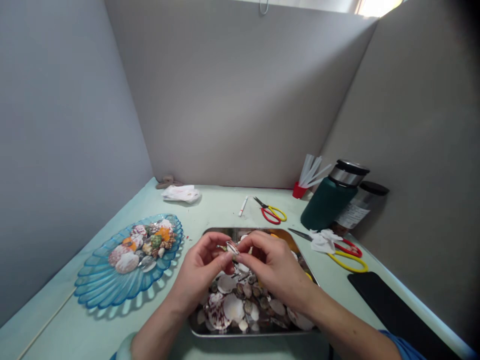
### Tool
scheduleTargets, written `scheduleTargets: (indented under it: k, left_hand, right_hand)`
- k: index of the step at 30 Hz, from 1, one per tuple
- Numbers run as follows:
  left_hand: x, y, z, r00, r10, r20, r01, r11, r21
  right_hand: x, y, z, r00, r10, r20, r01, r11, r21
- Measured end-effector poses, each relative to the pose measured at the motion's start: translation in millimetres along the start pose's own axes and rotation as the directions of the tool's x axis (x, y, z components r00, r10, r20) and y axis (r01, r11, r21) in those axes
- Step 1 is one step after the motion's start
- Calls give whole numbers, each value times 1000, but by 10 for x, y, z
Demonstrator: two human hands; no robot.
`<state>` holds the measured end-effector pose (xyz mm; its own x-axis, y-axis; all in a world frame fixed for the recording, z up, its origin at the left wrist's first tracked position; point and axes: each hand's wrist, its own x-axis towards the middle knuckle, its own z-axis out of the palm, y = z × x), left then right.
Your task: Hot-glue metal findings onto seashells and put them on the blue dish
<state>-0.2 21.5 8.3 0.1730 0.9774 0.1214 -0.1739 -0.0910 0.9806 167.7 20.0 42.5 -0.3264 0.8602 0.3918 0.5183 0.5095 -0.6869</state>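
Between the fingertips of my left hand [210, 267] and my right hand [273, 265] is a small white and reddish-brown shell [232, 247]. Both hands pinch it, thumbs and forefingers close together, above a metal tray [258, 334]. Loose shells fill the tray, among them a white scallop shell [233, 308] and a purple-speckled one [217, 315]; my hands hide part of its far half. To the left, a blue shell-shaped glass dish [112, 287] carries a cluster of shells with orange and green pieces [155, 241].
Behind the tray lie red-and-yellow scissors [273, 213] and a white stick-like tube [243, 206]. At right are larger scissors [347, 252] under a crumpled tissue [324, 241], a green bottle [330, 202], a clear jar [360, 205], a red cup of glue sticks [299, 190] and a black phone-like slab [393, 310]. A plastic bag [181, 194] lies far left.
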Motion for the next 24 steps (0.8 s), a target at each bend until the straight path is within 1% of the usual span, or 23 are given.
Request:
scheduleTargets:
  k: [3, 6, 12, 20, 24]
  left_hand:
    - [2, 6, -4, 1000, -15, -3, 15, 1000, 17]
    - [1, 23, -1, 999, -33, 4, 33, 999, 26]
    - [-5, 45, 18, 998, -67, 9, 67, 998, 12]
    - [-5, 20, 0, 998, -63, 6, 63, 997, 38]
    - [-2, 19, 0, 997, -78, 11, 78, 997, 26]
  right_hand:
    - [5, -28, -46, 1000, 0, 17, 0, 1000, 3]
    - [12, -43, -69, 1000, -8, 2, 8, 1000, -6]
    - [12, -35, -29, 999, 33, 26, -31, 998, -46]
    - [2, -49, -13, 993, 81, 80, -82, 997, 12]
    - [-2, -44, -3, 995, 67, 79, -70, 997, 28]
